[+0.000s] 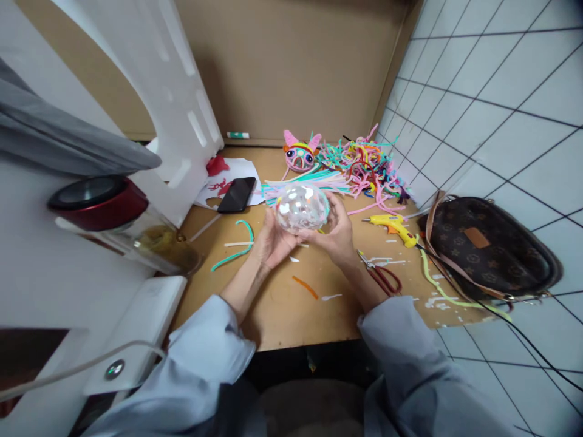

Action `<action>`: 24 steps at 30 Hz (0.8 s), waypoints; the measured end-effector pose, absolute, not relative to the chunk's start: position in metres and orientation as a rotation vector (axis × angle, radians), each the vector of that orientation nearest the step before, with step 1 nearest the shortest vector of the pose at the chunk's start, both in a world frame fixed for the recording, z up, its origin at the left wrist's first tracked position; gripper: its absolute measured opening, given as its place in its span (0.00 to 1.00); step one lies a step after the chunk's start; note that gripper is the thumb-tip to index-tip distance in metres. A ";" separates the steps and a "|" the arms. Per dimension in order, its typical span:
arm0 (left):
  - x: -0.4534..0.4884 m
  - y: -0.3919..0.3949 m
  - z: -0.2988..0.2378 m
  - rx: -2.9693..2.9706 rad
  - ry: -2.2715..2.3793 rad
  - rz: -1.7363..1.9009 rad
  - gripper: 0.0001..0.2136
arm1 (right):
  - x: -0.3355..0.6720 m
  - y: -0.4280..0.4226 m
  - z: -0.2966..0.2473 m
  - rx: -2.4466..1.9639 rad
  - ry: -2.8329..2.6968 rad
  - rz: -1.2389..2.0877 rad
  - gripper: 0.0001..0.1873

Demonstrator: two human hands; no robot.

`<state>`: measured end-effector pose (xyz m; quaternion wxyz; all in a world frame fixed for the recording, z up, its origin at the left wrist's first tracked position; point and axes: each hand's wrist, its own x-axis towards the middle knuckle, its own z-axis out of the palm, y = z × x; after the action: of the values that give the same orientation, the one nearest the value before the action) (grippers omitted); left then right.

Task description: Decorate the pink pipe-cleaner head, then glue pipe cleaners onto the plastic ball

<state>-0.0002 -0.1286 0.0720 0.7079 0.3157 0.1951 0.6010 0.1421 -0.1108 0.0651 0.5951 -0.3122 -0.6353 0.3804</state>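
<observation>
A brown tabletop (273, 321) meets a white-tiled wall (478, 73) with dark lines, and over its middle the left hand (274, 244) and the right hand (337, 230) grip a clear, shiny, rounded shell (300, 208) between them, one at each side. Just beyond lies a bundle of pink, white and turquoise fuzzy stems (319, 178), with a pink-eared, big-eyed figure (299, 155) behind (a multicoloured tangle (359, 161) beside it), while a yellow glue gun (395, 228) lies near red-handled scissors (372, 268).
</observation>
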 end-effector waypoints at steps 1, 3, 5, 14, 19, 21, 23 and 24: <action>-0.001 -0.129 0.072 0.713 0.433 1.350 0.35 | 0.142 -0.111 0.066 -0.710 -1.490 0.904 0.50; -0.004 -0.129 0.072 0.744 0.441 1.385 0.34 | 0.143 -0.111 0.066 -0.682 -1.530 0.924 0.51; -0.006 -0.128 0.072 0.778 0.458 1.404 0.33 | 0.144 -0.111 0.066 -0.664 -1.572 0.924 0.51; -0.007 -0.126 0.069 0.831 0.482 1.428 0.33 | 0.151 -0.109 0.067 -0.677 -1.693 0.985 0.53; -0.005 -0.125 0.069 0.838 0.504 1.454 0.36 | 0.153 -0.108 0.065 -0.673 -1.720 1.021 0.53; -0.005 -0.125 0.069 0.844 0.516 1.448 0.37 | 0.153 -0.107 0.064 -0.670 -1.719 1.025 0.53; -0.005 -0.125 0.069 0.839 0.521 1.440 0.37 | 0.153 -0.106 0.064 -0.686 -1.712 1.017 0.54; -0.005 -0.125 0.069 0.832 0.519 1.437 0.36 | 0.153 -0.105 0.064 -0.698 -1.708 1.010 0.55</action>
<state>-0.0048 -0.1249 0.0689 0.6449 0.3656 0.2282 0.6311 0.1531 -0.1052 0.0635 0.4960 -0.2883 -0.7050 0.4169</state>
